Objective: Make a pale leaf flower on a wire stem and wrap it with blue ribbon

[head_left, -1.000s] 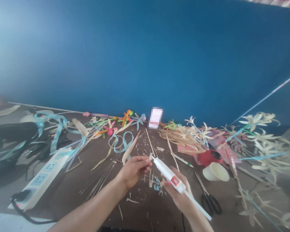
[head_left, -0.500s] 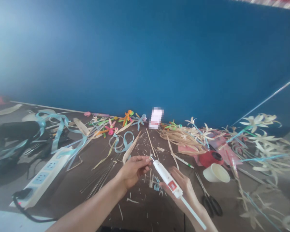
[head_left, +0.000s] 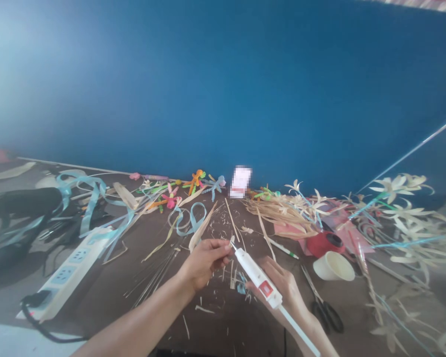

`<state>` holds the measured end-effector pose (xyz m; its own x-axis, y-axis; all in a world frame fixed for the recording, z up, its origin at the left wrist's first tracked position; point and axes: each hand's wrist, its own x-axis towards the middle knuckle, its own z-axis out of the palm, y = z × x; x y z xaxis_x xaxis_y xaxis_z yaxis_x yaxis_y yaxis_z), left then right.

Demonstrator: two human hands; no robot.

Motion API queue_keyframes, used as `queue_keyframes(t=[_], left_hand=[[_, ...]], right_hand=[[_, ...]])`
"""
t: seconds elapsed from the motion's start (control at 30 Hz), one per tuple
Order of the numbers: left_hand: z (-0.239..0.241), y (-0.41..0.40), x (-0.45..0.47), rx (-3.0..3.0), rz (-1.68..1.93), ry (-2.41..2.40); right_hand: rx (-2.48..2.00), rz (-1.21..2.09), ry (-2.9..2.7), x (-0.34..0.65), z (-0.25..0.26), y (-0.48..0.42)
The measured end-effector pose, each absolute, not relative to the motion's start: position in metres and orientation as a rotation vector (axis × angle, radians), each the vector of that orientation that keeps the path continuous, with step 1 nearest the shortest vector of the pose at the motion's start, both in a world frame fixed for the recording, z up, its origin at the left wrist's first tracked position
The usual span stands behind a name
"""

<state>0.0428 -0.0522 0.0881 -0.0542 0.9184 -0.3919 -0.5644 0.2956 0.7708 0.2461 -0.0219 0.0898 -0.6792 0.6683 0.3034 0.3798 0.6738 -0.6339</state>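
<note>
- The left hand [head_left: 210, 260] is pinched, thumb and forefinger together on a small pale piece [head_left: 232, 239] at the clock's centre, above the dark table [head_left: 159, 322].
- The right hand [head_left: 284, 282] is wrapped around a white glue gun [head_left: 254, 272], just toward 4 o'clock of the piece; its nozzle points to 11 and meets the piece's edge, though whether they touch cannot be told.
- The gun's rear end holds a white glue stick [head_left: 300, 331], trailing toward 5 o'clock.
- Near 3 o'clock stands a pale cup [head_left: 321, 267], its mouth showing a cream inner wall; what lies at its bottom cannot be made out.
- Just beyond the cup lies a red roll [head_left: 319, 244] with a dark hollow core.
- At 4 o'clock, near the cup, rest black-handled scissors [head_left: 329, 317].
- At 9 o'clock, well apart from the hands, lies a white power strip [head_left: 67, 272]; its near end holds a black plug [head_left: 37, 298].
- Toward 2 o'clock spreads a heap of dried husks [head_left: 282, 215].
</note>
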Motion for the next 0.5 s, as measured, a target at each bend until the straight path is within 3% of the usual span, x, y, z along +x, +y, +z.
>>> queue_keyframes(t=[0.5], left_hand=[[0.0912, -0.0515, 0.0427, 0.514, 1.24, 1.149]], right_hand=[[-0.751, 0.739, -2.376, 0.2502, 0.0894, -0.0179]])
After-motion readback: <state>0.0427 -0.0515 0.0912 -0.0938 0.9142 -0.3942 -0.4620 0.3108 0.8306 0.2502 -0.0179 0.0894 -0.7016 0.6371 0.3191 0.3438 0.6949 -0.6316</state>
